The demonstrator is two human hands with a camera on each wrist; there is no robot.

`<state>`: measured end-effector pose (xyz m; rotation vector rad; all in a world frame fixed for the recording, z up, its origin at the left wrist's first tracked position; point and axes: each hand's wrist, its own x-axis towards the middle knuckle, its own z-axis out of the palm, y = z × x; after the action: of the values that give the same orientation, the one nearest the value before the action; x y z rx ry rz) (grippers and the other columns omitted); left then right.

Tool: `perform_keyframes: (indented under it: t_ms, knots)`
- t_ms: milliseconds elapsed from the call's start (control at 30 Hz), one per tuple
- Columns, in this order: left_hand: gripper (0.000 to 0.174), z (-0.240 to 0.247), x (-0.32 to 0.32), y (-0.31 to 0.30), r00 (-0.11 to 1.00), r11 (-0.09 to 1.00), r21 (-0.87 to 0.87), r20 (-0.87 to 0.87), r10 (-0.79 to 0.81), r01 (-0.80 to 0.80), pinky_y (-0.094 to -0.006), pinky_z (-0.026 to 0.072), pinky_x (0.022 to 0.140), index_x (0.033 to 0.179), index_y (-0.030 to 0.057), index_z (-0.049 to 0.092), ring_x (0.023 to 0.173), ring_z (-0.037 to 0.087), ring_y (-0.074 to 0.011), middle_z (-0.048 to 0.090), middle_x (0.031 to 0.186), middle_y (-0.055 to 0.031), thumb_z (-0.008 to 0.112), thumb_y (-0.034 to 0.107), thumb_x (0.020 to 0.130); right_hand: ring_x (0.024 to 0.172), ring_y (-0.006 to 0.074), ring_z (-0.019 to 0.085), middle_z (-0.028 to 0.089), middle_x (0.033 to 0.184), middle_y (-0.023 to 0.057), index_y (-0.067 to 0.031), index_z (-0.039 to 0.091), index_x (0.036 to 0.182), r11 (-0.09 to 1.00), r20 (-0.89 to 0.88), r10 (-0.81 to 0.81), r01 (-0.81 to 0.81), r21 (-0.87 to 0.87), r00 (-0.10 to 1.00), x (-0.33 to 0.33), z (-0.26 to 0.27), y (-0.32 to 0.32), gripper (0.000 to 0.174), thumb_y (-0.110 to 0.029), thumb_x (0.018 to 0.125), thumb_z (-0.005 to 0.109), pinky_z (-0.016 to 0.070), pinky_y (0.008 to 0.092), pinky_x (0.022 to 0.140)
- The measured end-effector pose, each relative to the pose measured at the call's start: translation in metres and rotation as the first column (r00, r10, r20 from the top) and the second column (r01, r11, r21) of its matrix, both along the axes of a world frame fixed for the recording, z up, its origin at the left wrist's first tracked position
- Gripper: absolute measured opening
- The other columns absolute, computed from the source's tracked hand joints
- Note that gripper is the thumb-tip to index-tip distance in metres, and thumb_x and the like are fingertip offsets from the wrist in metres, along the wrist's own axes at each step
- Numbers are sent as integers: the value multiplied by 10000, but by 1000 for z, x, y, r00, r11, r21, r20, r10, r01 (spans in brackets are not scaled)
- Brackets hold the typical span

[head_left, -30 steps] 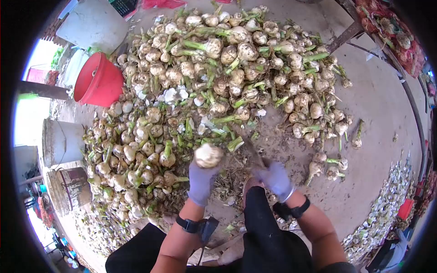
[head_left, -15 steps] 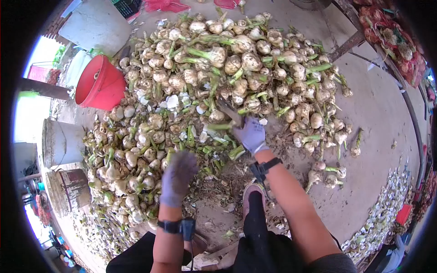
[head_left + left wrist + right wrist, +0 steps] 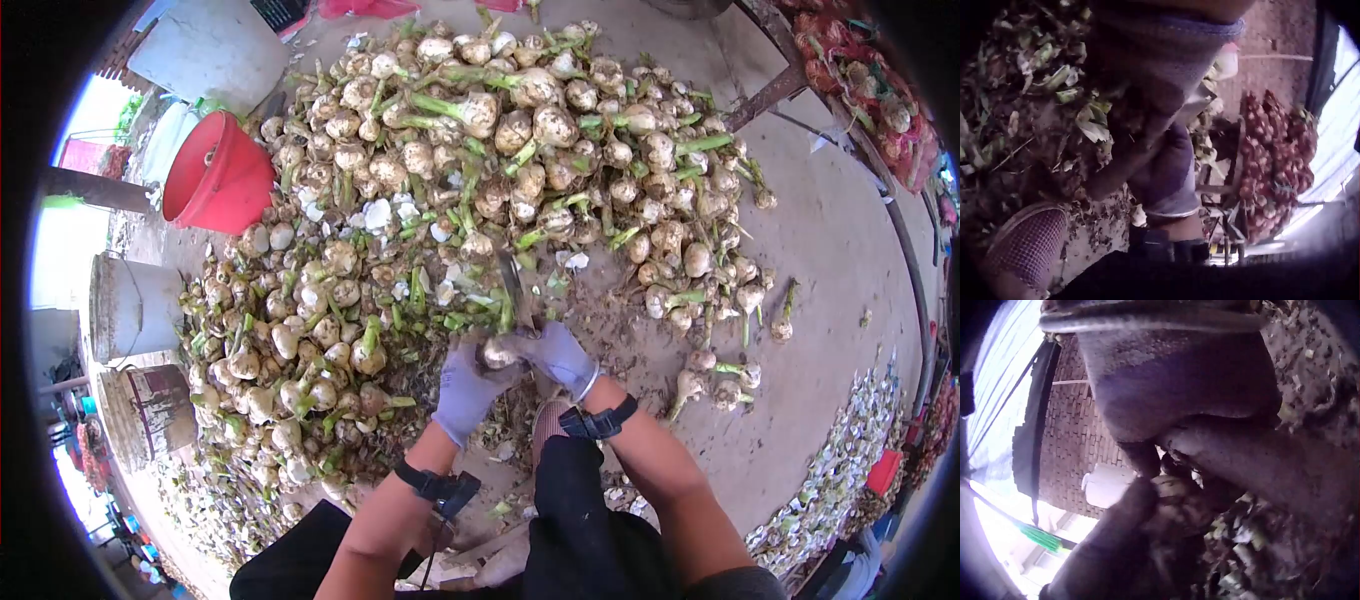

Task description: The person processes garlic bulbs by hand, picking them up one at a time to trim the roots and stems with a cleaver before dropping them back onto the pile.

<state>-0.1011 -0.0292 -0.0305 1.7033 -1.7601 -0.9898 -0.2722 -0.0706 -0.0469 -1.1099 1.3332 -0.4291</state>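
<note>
"Head view, largest first: what do we log?"

"The main pile [image 3: 550,125] of garlic, stalks on, across the far floor. Nearer, on the person's left, we note a smaller heap [image 3: 285,335], mostly short-stalked."

"Containers?"

"Red net bag [image 3: 885,105] at far right, with bulbs in it. Along the left side, a red bucket [image 3: 238,190] stands tilted against the pile's edge; we see some inner wall, not the bottom. Below it come a white bucket [image 3: 115,315] with a wire handle and a stained bucket [image 3: 165,410]; we cannot see what either holds."

"Hands?"

"Both gloved, close together in front of the person's knees. Left hand [image 3: 468,385]: fingers look curled about a bulb, though blurred. Right hand [image 3: 562,358]: gripping a knife [image 3: 514,285], its handle mostly hidden by the glove. In the wrist views the two hands overlap and shade each other, so we get little more on the fingers."

"Knife's long axis?"

"It runs away from the person, blade tip toward the pile, leaning slightly left."

"And the smallest item, the bulb?"

"The bulb [image 3: 497,352] sits between the hands, at the left hand's inner side and just left of the right hand's fingers; either hand is about as near. The blade lies beyond it, slightly right. We judge that bulb-to-blade relation the one to watch. The bulb's own axis we cannot tell: glove and blur cover its ends."
</note>
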Motion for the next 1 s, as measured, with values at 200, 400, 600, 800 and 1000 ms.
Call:
perform_keyframes:
  t_ms: [200,400,600,800,1000]
  knots:
    - [687,31,-3,17,982,994,-110,-186,-25,5,-382,421,980,1230,-7,513,1107,533,-316,550,1161,-167,836,217,666,719,123,611,664,884,58,63,615,1033,920,506,-391,350,178,769,6,12,42,453,-346,848,678,489,240,642]
    - [858,50,-8,40,756,990,136,-643,124,-47,-352,433,992,1396,-6,297,1149,529,-198,507,1269,-105,800,99,708,728,342,623,635,882,157,1,599,1004,987,-128,-161,162,-4,979,-19,82,41,349,-272,793,648,489,401,674]
    - [559,44,0,28,-40,695,657,-718,695,292,-406,486,976,1363,46,385,1109,589,-258,561,1220,-149,403,452,979,839,326,586,542,1027,129,-53,535,913,689,-545,100,-454,-566,832,-43,117,46,395,-245,590,655,469,407,685]
    - [591,-14,1,39,508,758,646,-685,522,92,-354,521,869,1290,14,463,976,629,-208,626,1098,-131,722,265,822,759,334,588,547,903,123,-62,560,887,681,-566,198,-527,-509,801,-44,126,43,356,-239,592,651,471,422,652]
    - [537,45,3,38,320,748,639,-757,569,181,-299,494,790,1096,-20,527,921,587,-147,597,1060,-71,802,178,680,924,343,640,654,1016,179,-45,624,1048,898,-602,106,-336,-284,791,-81,14,43,415,-281,708,640,502,415,787]
